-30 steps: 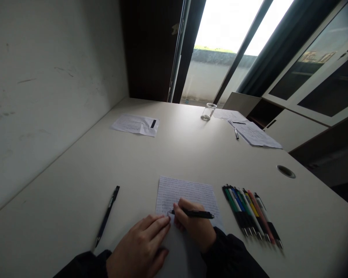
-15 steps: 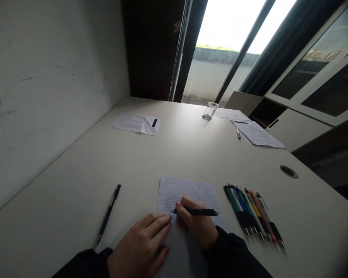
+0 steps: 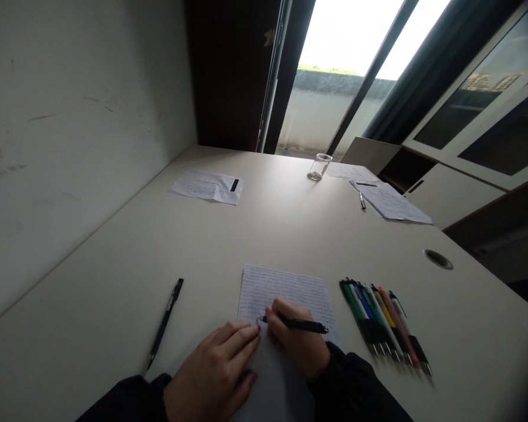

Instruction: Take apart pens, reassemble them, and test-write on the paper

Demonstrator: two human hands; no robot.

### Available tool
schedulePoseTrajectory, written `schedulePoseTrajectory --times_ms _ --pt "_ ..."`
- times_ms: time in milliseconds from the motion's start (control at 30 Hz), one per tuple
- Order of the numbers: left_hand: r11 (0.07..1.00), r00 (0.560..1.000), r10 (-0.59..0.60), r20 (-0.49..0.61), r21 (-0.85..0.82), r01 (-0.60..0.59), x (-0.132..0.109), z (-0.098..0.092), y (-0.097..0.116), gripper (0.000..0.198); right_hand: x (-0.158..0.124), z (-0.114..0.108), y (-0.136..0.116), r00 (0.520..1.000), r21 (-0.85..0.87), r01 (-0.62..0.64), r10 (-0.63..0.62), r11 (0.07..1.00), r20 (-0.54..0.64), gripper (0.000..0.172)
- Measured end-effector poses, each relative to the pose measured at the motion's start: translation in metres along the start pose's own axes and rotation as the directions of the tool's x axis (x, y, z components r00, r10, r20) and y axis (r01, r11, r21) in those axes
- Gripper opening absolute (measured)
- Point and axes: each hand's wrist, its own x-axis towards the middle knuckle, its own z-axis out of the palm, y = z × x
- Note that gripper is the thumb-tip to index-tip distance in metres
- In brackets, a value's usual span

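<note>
A sheet of paper (image 3: 286, 285) lies in front of me, its upper part covered with lines of handwriting and its lower part blank. My right hand (image 3: 297, 337) rests on it, fingers closed around a black pen (image 3: 305, 324). The pen's tip meets the paper close to the left fingertips, near the sheet's left side. Flat on the sheet's left edge lies my left hand (image 3: 220, 366), fingers stretched out, holding nothing. A dark pen (image 3: 166, 322) lies on the table left of that hand.
Several coloured pens (image 3: 385, 325) lie side by side right of the sheet. Farther back are a glass (image 3: 319, 167), a stack of papers (image 3: 396, 202) with a pen (image 3: 361, 200) beside it, and a creased sheet (image 3: 206, 186). A round hole (image 3: 439, 259) sits near the table's right edge.
The back end of the black pen has dipped slightly as the right hand shifts a little on the paper. My left hand stays in place.
</note>
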Motion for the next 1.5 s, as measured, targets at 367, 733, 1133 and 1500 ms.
schedulePoseTrajectory --times_ms 367,733,1133,1500 --pt "1.0 1.0 -0.006 -0.006 -0.014 0.006 -0.001 0.0 0.0 0.057 0.003 -0.003 -0.003 0.985 -0.257 0.168 -0.174 0.952 -0.001 0.032" --pt "1.0 1.0 -0.013 0.02 0.01 0.013 -0.001 -0.003 0.003 0.053 0.002 -0.012 0.001 0.994 0.206 0.102 -0.106 0.973 0.007 0.018" --pt "0.995 0.999 -0.007 0.047 0.102 0.002 -0.003 0.004 0.003 0.059 -0.004 -0.016 -0.003 0.998 0.184 0.06 -0.065 0.981 0.022 0.023" --pt "0.991 0.999 -0.032 0.015 0.13 0.03 -0.003 0.007 0.01 0.063 0.0 -0.004 0.004 1.0 0.202 -0.019 0.02 0.979 0.0 0.029"
